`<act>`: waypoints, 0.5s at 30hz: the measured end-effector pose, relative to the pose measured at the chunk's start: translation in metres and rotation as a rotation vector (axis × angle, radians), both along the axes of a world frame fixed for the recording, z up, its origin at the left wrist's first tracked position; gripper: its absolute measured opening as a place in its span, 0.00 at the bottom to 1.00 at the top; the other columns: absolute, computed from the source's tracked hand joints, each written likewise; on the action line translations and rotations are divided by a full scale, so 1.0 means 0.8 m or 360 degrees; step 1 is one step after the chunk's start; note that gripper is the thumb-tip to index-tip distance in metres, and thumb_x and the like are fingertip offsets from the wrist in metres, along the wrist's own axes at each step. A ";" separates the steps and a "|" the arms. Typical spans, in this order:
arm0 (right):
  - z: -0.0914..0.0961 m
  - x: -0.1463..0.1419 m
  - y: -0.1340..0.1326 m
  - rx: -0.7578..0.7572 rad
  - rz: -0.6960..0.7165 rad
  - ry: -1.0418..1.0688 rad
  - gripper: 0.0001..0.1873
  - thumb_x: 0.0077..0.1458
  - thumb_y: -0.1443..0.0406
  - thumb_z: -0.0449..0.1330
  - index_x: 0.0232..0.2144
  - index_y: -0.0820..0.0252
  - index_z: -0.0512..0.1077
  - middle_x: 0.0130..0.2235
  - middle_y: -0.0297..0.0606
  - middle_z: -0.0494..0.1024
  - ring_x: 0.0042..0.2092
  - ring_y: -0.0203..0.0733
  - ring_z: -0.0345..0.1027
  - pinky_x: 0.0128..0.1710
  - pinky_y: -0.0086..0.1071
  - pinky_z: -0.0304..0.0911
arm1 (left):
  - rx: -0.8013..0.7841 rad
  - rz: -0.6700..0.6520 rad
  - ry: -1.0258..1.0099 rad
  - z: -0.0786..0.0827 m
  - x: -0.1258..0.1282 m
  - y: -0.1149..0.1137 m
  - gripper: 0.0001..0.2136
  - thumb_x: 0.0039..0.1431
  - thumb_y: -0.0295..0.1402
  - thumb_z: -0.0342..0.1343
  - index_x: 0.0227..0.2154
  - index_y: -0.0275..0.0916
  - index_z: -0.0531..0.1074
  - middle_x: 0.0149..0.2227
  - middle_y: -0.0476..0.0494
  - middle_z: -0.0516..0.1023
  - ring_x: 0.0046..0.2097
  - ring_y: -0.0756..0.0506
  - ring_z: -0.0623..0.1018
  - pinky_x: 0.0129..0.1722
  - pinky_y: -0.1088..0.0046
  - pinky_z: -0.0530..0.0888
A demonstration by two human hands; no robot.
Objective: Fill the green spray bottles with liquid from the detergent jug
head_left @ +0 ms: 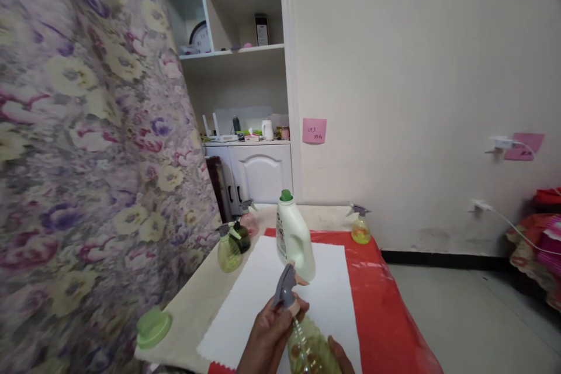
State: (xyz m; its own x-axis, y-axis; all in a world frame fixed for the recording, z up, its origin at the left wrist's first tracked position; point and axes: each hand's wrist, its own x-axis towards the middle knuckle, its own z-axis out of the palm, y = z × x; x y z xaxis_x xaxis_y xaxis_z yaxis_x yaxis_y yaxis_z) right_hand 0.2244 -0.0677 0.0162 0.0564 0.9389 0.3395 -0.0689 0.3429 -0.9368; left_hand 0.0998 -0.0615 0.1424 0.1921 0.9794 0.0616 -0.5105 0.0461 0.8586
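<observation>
My left hand (268,336) is wrapped round the grey trigger head (286,287) of a yellow-green spray bottle (312,350) at the bottom middle. My right hand (340,355) grips the bottle's body from the right; only part of that hand shows. The bottle is held over a white sheet (280,298) on the table. Just beyond it stands a white jug with a green cap (295,238).
A red cover (381,292) lies on the table's right part. Three small spray bottles stand at the left (229,250), back left (249,220) and back right (360,226). A green lid (153,327) sits near the front left corner. A flowered curtain (87,146) hangs at the left.
</observation>
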 end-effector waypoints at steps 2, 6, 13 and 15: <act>0.003 0.011 -0.003 -0.0036 0.0032 0.0017 0.28 0.57 0.45 0.52 0.49 0.58 0.68 0.41 0.40 0.79 0.38 0.43 0.74 0.36 0.42 0.70 | 0.0023 -0.0056 -0.0036 -0.003 0.005 -0.001 0.17 0.43 0.40 0.69 0.36 0.37 0.78 0.35 0.42 0.79 0.43 0.42 0.77 0.51 0.65 0.68; 0.007 0.026 -0.006 -0.0070 0.0041 -0.0005 0.24 0.59 0.47 0.51 0.48 0.55 0.70 0.43 0.39 0.79 0.44 0.49 0.73 0.39 0.46 0.70 | 0.0019 -0.0106 -0.0116 -0.010 0.017 -0.008 0.17 0.45 0.43 0.67 0.37 0.40 0.78 0.36 0.42 0.79 0.45 0.41 0.76 0.49 0.64 0.69; 0.013 0.012 0.004 -0.0022 0.0018 -0.0105 0.20 0.58 0.58 0.59 0.50 0.59 0.67 0.50 0.40 0.73 0.48 0.47 0.70 0.44 0.46 0.70 | 0.0047 0.0210 -0.0065 -0.018 0.018 -0.005 0.13 0.48 0.43 0.65 0.33 0.41 0.77 0.33 0.47 0.76 0.37 0.46 0.75 0.45 0.68 0.70; 0.012 0.004 0.006 0.0005 -0.0002 -0.0133 0.20 0.58 0.57 0.59 0.50 0.59 0.67 0.50 0.41 0.73 0.48 0.47 0.70 0.44 0.46 0.69 | 0.0071 0.0414 0.0008 -0.020 0.013 -0.001 0.14 0.46 0.43 0.65 0.33 0.41 0.77 0.33 0.47 0.77 0.38 0.45 0.75 0.46 0.69 0.70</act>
